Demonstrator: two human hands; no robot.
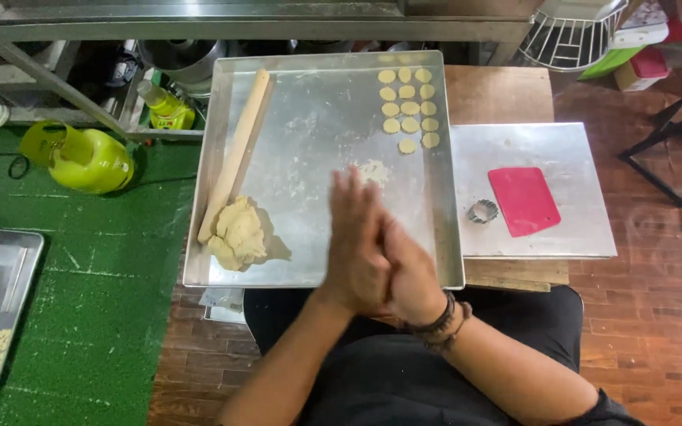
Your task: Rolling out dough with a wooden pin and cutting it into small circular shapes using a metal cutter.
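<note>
- Pressed palm to palm, the left hand [354, 244] and right hand [410, 272] meet over the near edge of a big metal tray [317, 134]; whether anything lies between them cannot be told.
- Dough lump [238, 233] sits at the tray's near left, touching a wooden rolling pin [237, 154].
- Cut dough rounds [409, 106] fill the tray's far right corner.
- Right of the tray: a red scraper [523, 200] and round cutter [482, 211].

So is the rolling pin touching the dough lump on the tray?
Touching. The head view shows the rolling pin's lower end lying against the top left of the dough lump, with no bare tray visible between them.
</note>
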